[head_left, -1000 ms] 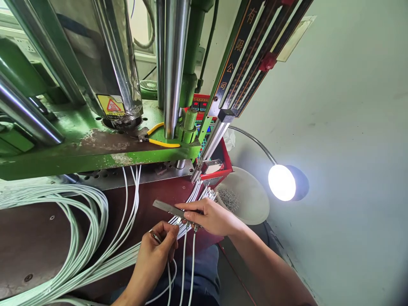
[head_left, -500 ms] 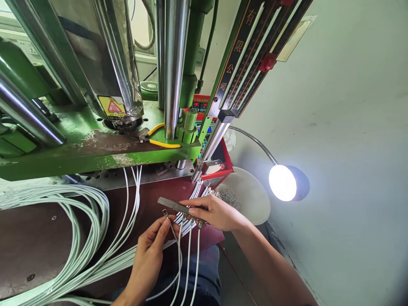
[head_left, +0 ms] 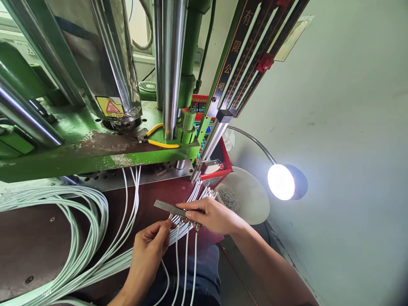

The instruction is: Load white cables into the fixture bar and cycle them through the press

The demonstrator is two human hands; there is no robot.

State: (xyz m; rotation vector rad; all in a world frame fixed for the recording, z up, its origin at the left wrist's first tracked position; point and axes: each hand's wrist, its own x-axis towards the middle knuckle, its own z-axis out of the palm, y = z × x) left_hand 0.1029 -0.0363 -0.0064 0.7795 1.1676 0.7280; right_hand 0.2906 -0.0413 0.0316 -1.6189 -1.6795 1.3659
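Observation:
A flat metal bar [head_left: 164, 207] is gripped between the thumb and fingers of my right hand [head_left: 212, 214]. Along its lower edge hang several white cables [head_left: 186, 263], their metal connectors [head_left: 189, 225] seated against the bar. My left hand [head_left: 151, 244] is closed in a pinch on another cable's end, just under the bar's left part. That cable's connector is mostly hidden by my fingertips and the bar. Below both hands, more white cable ends lie on the dark red table [head_left: 153, 193].
A green press [head_left: 95, 155] with steel columns stands ahead, yellow-handled pliers [head_left: 162, 144] on its ledge. Coiled white cables [head_left: 92, 204] cover the table's left. At the right are a white tub [head_left: 251, 195] of metal scraps, a red control box [head_left: 219, 170] and a lit lamp [head_left: 281, 182].
My left hand has brought the cable connector up against the metal bar; before, it was held just apart, below the bar's left end.

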